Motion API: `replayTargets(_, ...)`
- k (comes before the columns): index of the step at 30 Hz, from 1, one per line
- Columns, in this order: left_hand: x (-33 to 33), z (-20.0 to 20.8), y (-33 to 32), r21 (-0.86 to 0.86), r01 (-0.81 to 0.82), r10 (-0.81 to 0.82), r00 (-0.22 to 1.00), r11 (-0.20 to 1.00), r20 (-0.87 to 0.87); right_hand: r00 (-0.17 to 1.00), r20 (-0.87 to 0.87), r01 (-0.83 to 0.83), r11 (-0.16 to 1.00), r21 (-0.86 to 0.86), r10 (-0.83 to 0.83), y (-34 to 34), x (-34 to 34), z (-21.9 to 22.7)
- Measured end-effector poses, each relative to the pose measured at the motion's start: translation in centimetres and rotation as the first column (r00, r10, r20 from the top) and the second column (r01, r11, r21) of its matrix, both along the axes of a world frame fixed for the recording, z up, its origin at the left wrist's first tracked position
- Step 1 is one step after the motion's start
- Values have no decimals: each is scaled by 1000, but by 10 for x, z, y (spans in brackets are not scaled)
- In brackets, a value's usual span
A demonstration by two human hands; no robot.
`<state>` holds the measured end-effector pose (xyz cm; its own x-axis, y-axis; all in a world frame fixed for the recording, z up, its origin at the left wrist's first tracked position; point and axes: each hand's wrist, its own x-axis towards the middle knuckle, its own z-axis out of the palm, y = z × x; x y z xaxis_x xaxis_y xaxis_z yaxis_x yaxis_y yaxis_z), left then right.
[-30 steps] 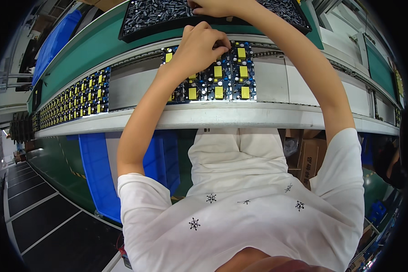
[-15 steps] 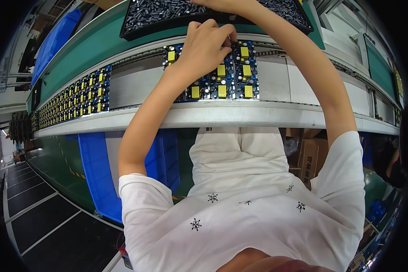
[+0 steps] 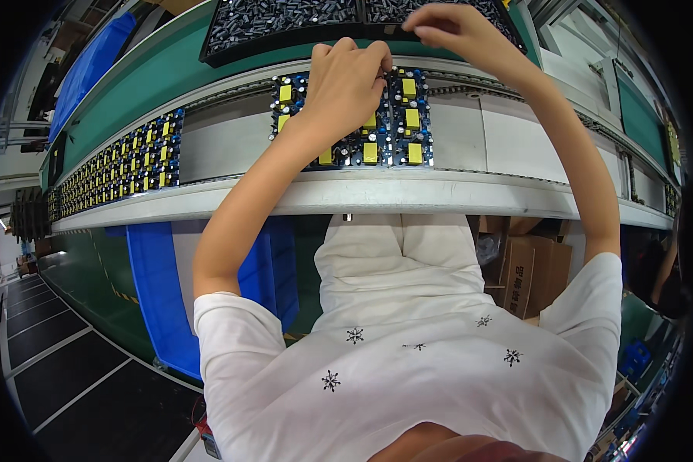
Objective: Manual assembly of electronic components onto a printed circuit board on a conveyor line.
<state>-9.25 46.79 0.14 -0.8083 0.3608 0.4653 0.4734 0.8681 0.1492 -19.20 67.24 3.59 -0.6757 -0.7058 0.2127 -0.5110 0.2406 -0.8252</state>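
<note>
A panel of dark blue circuit boards (image 3: 393, 138) with yellow blocks, silver cans and small blue parts lies across the conveyor rails in front of me. Over its upper part is my left hand (image 3: 345, 86), fingers bent down at the far edge. Its fingertips are mostly hidden, so what they pinch does not show. My right hand (image 3: 466, 37) is raised just beyond the panel's far right corner, in front of a black tray (image 3: 300, 36) full of small dark cylindrical capacitors (image 3: 285, 17). Its thumb and fingers curl together; anything between them is too small to make out.
More populated circuit boards (image 3: 123, 158) sit on the conveyor to the left. The conveyor's pale front rail (image 3: 439, 192) runs between me and the panel. Blue bins (image 3: 158, 292) stand below at left, and a cardboard box (image 3: 535, 273) below at right.
My right hand has come back from over the capacitor tray toward the panel, moving right and nearer. My left hand stays on the board, shifted only slightly with the view.
</note>
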Motion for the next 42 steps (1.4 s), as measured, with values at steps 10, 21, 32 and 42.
replayTargets(10, -2, 8, -9, 35, 55, -58, 996, 998, 72, 990, 143, -11, 999, 31, 7, 44, 43, -24)
replayTargets(21, 3, 12, -9, -99, 25, -25, 1000, 995, -1, 952, 307, 26, 999, -20, -19, 38, 57, -43)
replayTargets(32, -65, 37, -87, 104, -539, 546, 837, 836, -44, 999, -38, 30, 980, 198, -23, 33, 71, -49)
replayTargets(42, -96, 20, -121, 217, -484, 467, 875, 848, 127, 991, -131, 48, 967, 249, -15, 20, 78, -40)
